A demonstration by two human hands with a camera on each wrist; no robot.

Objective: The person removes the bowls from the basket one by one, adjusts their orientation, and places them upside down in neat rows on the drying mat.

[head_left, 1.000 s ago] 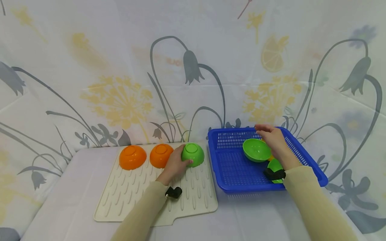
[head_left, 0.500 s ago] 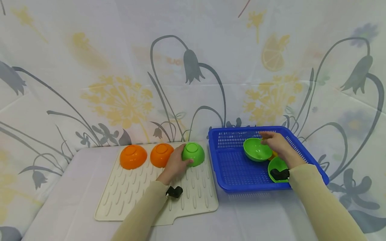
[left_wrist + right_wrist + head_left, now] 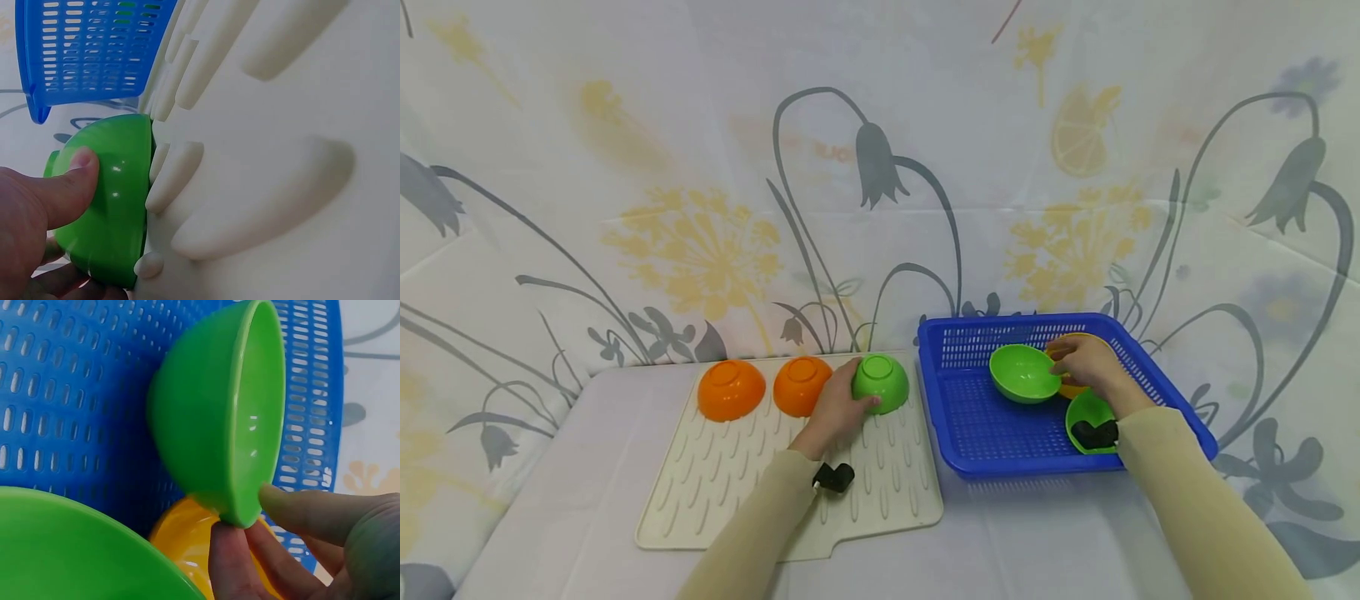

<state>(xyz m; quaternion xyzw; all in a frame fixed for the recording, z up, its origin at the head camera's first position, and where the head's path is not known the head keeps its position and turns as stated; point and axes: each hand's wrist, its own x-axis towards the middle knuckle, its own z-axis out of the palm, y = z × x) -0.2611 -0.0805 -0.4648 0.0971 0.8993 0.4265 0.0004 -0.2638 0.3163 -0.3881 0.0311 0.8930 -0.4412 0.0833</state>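
Two bare hands are busy at once, and the right hand (image 3: 1090, 365) pinches the rim of a green bowl (image 3: 1024, 375), thumb inside, fingertips outside. That bowl is in the basket, mouth up and tilted. The left hand (image 3: 838, 408) grips an upturned green bowl (image 3: 886, 390) resting on the mat, its thumb on the outer wall.

To my eye the step in hand is picking the next bowl from the basket while the left hand steadies the one set down. I'd guess the next move calls for a firm pinch, a lift straight up over the rim, and a turn mouth-down for the mat.

Just by the right fingers lies a yellow bowl (image 3: 184, 537); whether it touches the pinched one I can't tell. Another green dish (image 3: 1084, 407) lies below that wrist, partly hidden by the black wrist device (image 3: 1095, 434). Either could snag the lift, and so could the wall of the blue basket (image 3: 1030, 470). Beyond the left hand, two orange bowls (image 3: 730, 390) sit upside down along the back of the ridged cream mat (image 3: 715, 508), the nearer one partly behind that hand. A flowered cloth (image 3: 715, 167) hangs behind it all.
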